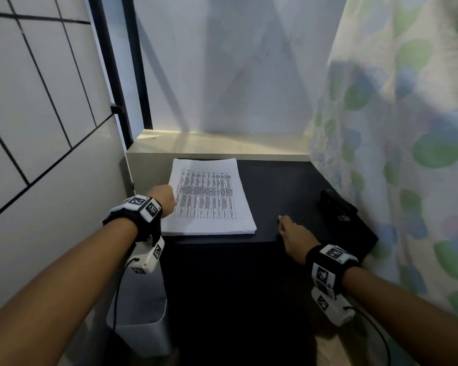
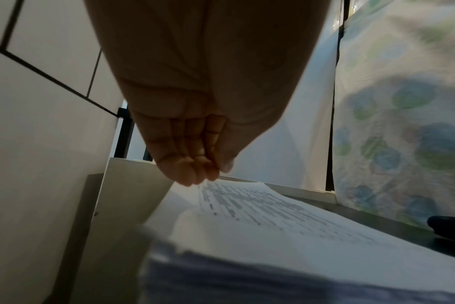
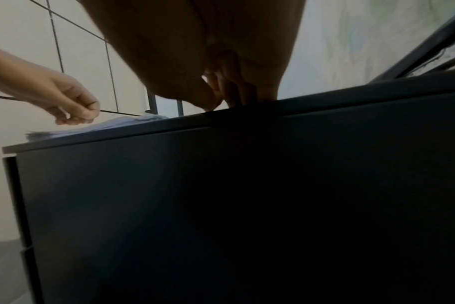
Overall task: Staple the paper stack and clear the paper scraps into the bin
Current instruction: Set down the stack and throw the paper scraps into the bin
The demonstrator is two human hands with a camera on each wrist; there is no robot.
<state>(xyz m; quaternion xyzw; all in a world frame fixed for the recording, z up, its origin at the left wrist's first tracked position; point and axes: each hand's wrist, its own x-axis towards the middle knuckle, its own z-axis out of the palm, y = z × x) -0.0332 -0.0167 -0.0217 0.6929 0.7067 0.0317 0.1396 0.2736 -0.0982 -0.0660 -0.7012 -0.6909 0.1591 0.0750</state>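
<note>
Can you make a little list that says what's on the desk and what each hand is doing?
Desk: black flat desktop
Paper: white stack of printed sheets, lying at the desk's left side
Stapler: black stapler, at the right edge, untouched
Bin: white plastic bin, on the floor, lower left
Left hand: fingers curled, at the stack's left edge
Right hand: resting on the desk, holding nothing visible

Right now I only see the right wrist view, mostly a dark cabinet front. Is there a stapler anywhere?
Observer: Yes, a black stapler lies on the table top, to the right of the right hand.
Operator: And a bin?
Observer: A white bin stands on the floor, at the left side of the cabinet.
Operator: What's on the paper?
Observer: The top sheet of the paper stack shows printed columns.
</note>
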